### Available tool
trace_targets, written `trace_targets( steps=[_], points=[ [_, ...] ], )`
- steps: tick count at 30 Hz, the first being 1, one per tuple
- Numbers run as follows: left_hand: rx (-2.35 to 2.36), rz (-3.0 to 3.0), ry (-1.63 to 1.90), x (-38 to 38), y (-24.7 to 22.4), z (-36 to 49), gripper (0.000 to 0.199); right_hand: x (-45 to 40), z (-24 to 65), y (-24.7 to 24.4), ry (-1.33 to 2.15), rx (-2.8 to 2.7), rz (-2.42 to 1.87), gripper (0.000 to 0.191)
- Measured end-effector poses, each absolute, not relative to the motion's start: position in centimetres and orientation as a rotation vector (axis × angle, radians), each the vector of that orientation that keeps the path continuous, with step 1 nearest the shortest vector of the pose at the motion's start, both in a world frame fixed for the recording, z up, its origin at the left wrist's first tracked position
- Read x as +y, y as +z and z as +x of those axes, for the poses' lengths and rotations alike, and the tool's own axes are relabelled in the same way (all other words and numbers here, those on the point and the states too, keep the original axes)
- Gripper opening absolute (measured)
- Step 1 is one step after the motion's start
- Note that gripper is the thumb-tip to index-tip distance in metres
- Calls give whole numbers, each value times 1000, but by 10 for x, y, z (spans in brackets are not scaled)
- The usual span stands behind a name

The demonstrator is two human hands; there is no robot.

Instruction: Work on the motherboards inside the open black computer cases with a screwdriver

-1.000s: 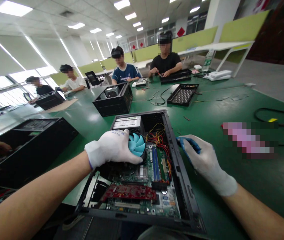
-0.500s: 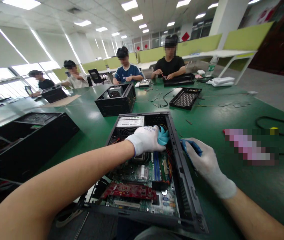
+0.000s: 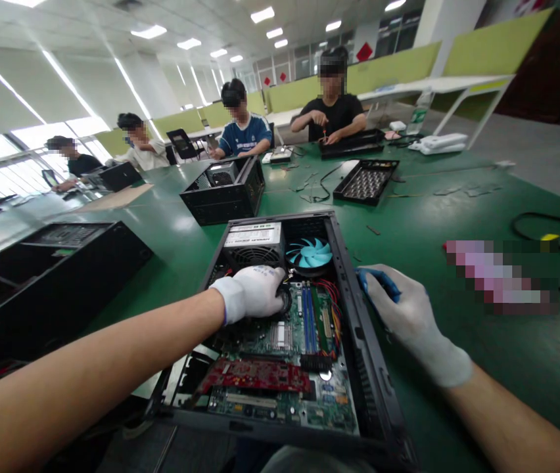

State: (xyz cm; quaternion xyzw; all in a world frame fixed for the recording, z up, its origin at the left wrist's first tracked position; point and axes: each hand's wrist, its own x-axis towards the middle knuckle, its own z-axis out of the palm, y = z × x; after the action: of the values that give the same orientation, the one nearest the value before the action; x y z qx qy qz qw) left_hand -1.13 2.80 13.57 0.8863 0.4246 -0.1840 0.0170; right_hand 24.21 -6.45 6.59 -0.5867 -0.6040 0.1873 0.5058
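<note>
Head view shows gloved fingers (image 3: 274,278) near round fan (image 3: 311,253).

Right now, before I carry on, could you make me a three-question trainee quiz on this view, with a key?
1. What colour are the blades of the fan beside the power supply? A red; B turquoise; C white.
2. True or false: the red card lies nearer the camera wearer than the fan does.
3. Fill in: the ____ hand is outside the computer case.

Key: 1 B; 2 true; 3 right hand.
</note>
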Motion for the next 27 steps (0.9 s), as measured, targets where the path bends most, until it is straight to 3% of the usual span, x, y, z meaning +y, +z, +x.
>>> trace_targets(
  steps=[3,18,27],
  points=[
    [1257,2682,-746,36,121,-15,49,-63,243,63,463,-1448,-1424,36],
    [1160,2753,-765,43,110,-14,59,-65,244,62,439,-1468,-1442,35],
    [1215,2737,-873,41,121,-5,44,-64,243,64,414,-1470,-1440,33]
  ],
)
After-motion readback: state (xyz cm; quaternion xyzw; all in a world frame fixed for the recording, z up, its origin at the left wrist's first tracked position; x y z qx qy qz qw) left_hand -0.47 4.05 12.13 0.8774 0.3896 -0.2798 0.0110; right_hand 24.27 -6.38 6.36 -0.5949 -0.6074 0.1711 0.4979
